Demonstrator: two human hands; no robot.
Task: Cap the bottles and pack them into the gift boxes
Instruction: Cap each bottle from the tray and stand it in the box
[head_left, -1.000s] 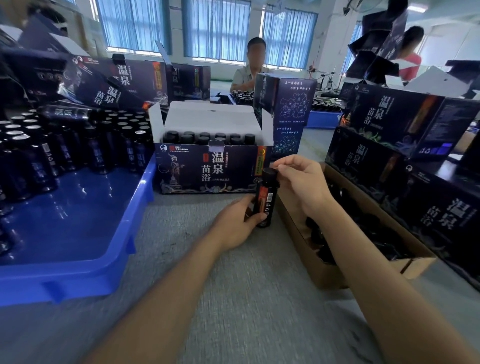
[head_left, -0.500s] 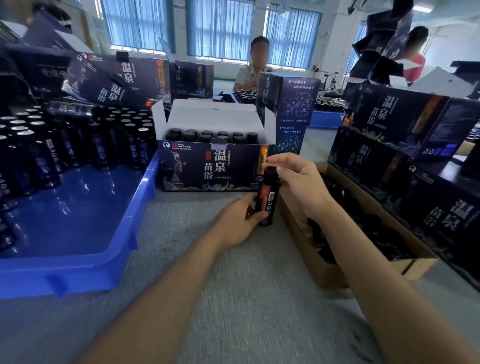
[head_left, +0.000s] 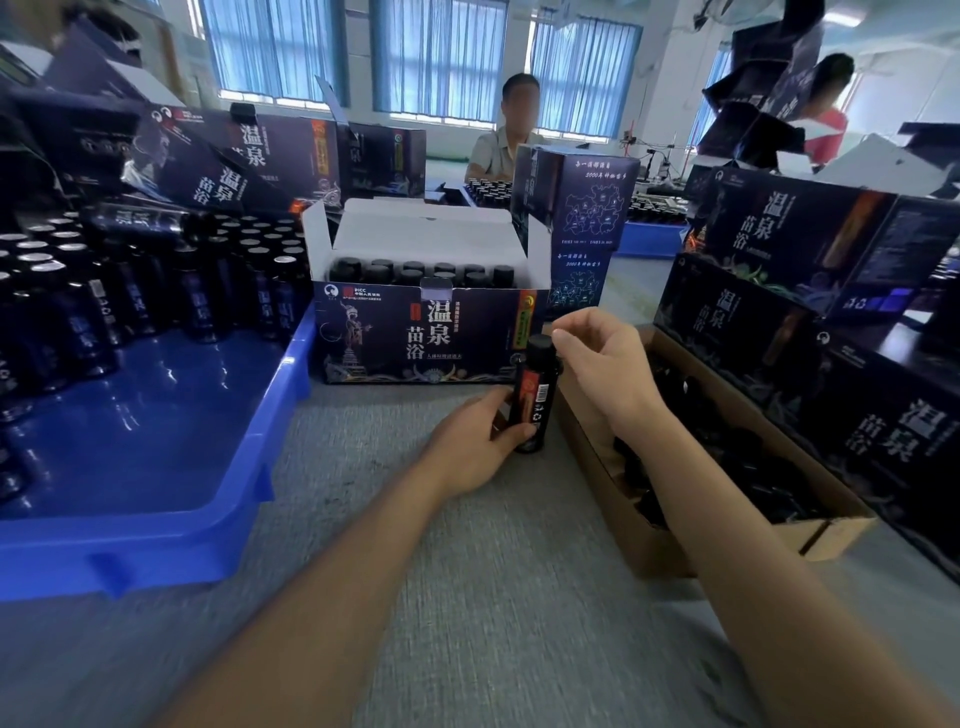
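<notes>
A dark bottle (head_left: 535, 395) with a red label and a black cap (head_left: 540, 344) stands upright on the grey table, just in front of the open gift box (head_left: 415, 338). My left hand (head_left: 478, 441) grips the bottle's lower half. My right hand (head_left: 602, 364) sits just right of the cap with its fingers loosely curled; the fingertips are at the cap's edge and the whole cap shows. Several capped bottles (head_left: 415, 270) stand in rows inside the gift box.
A blue tray (head_left: 171, 467) at the left holds several uncapped bottles (head_left: 156, 291). A cardboard box (head_left: 649, 540) with black caps lies at the right. Closed gift boxes (head_left: 831, 270) are stacked at right and back left. A person (head_left: 514, 130) sits across the table.
My right hand has come off the top of the cap and shifted slightly right, uncovering it. My left hand keeps its hold on the bottle in the same place.
</notes>
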